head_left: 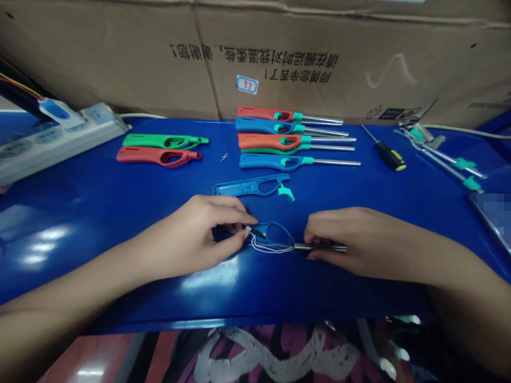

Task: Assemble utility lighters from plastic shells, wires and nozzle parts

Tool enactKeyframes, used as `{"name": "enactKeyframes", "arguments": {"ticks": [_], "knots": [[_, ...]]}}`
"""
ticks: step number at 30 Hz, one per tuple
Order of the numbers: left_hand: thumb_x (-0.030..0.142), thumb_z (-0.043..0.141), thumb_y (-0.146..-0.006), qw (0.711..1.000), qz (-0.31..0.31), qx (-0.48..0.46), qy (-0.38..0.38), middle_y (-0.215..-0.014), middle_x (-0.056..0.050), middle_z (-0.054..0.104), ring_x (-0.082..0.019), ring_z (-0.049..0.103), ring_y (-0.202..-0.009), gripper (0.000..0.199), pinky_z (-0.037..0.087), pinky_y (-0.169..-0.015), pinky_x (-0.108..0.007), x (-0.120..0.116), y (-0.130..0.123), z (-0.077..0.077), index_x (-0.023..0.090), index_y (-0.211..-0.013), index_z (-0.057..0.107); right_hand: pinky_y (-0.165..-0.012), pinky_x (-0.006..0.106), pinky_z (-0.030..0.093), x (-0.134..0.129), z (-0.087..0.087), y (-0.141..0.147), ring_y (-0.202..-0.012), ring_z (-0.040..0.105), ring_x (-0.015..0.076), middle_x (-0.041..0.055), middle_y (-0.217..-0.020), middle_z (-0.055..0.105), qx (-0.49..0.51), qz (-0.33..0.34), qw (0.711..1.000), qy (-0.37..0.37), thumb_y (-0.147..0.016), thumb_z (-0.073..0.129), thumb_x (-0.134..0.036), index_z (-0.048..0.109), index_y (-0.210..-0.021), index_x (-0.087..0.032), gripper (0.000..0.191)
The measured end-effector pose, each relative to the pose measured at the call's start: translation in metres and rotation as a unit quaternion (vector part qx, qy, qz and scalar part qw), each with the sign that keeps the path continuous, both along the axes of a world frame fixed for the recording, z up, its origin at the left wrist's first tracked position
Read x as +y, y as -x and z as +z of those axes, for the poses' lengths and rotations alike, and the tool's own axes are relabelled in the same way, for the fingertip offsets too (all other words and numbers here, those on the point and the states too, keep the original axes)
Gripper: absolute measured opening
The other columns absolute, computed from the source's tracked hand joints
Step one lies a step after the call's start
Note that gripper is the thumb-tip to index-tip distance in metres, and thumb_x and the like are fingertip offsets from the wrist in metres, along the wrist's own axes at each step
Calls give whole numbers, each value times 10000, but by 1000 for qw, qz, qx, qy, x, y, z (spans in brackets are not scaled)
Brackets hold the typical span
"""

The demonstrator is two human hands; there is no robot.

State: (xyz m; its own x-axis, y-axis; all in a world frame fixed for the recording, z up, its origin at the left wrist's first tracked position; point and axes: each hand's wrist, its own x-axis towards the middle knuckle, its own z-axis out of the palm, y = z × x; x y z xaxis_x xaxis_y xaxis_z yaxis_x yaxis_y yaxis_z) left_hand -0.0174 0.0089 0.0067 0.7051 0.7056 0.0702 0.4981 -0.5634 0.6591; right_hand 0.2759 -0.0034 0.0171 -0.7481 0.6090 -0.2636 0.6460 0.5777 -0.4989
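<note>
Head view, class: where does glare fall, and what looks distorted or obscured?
In the head view, white glare marks the glossy blue table at left and below the left hand; the forearms look stretched towards the lower corners, perhaps by a wide lens; a blocky pixelated patch hides detail at the right edge.

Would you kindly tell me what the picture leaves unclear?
All in the head view:
- Blue shell: handle end hidden by the left hand.
- Metal bits: too small to identify.
- Power strip: cut off by the left edge.
- Flat object: blurred and cut off by the right edge.
</note>
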Motion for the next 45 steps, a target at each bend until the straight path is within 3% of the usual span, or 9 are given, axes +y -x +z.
{"name": "enactKeyframes", "arguments": {"ticks": [4, 10, 15, 21, 27, 34, 45], "knots": [[212, 626, -955, 999, -28, -12, -13, -1010, -31, 732, -117, 708, -868, 192, 551, -786, -200, 4, 2, -6, 203, -1067, 781, -631, 257, 367, 1, 0, 0, -755, 606, 132, -27, -874, 669, -10, 0, 1000, 13, -951, 630, -291, 625, -895, -231, 82], [213, 620, -969, 998, -42, -12, -40, -996, -25, 736, -111, 714, -856, 177, 540, -774, -190, 6, 4, -8, 197, -1040, 782, -643, 260, 360, 1, 3, 0, -782, 609, 137, -34, -882, 668, -26, -10, 999, 26, -946, 636, -292, 611, -890, -233, 85], [243, 626, -966, 998, -23, -10, -58, -990, -25, 746, -126, 718, -869, 158, 545, -798, -212, 6, 2, -8, 192, -1009, 769, -613, 262, 326, 3, 2, -1, -717, 582, 130, -32, -857, 668, -40, -26, 999, 1, -922, 670, -287, 603, -859, -221, 113], [320, 650, -940, 999, 29, -21, -7, -921, -13, 761, -128, 704, -781, 163, 536, -668, -212, 11, 1, -11, 221, -933, 778, -585, 267, 290, 12, -4, -4, -719, 565, 139, -21, -845, 656, -38, -67, 996, -51, -904, 703, -325, 620, -855, -216, 145], [354, 666, -913, 997, 72, -31, 20, -917, -36, 764, -146, 701, -792, 180, 547, -669, -226, 13, 1, -13, 213, -919, 777, -662, 277, 371, 10, -4, 0, -814, 604, 161, 32, -932, 647, -21, -35, 995, -89, -1001, 557, -277, 656, -962, -197, 133], [354, 712, -867, 982, 131, -71, 116, -814, -21, 767, -135, 698, -694, 165, 554, -615, -216, 14, 0, -19, 199, -891, 765, -591, 293, 322, 4, -5, 0, -738, 599, 156, 36, -954, 654, -66, -4, 985, -159, -1023, 474, -235, 683, -1020, -204, 212], [353, 710, -865, 987, 122, -55, 93, -844, -25, 765, -145, 710, -743, 165, 560, -662, -237, 13, -2, -18, 199, -852, 768, -557, 307, 299, 3, -8, 2, -636, 539, 148, 22, -786, 609, -76, 37, 974, -212, -955, 467, -87, 651, -836, -175, 236]]}}
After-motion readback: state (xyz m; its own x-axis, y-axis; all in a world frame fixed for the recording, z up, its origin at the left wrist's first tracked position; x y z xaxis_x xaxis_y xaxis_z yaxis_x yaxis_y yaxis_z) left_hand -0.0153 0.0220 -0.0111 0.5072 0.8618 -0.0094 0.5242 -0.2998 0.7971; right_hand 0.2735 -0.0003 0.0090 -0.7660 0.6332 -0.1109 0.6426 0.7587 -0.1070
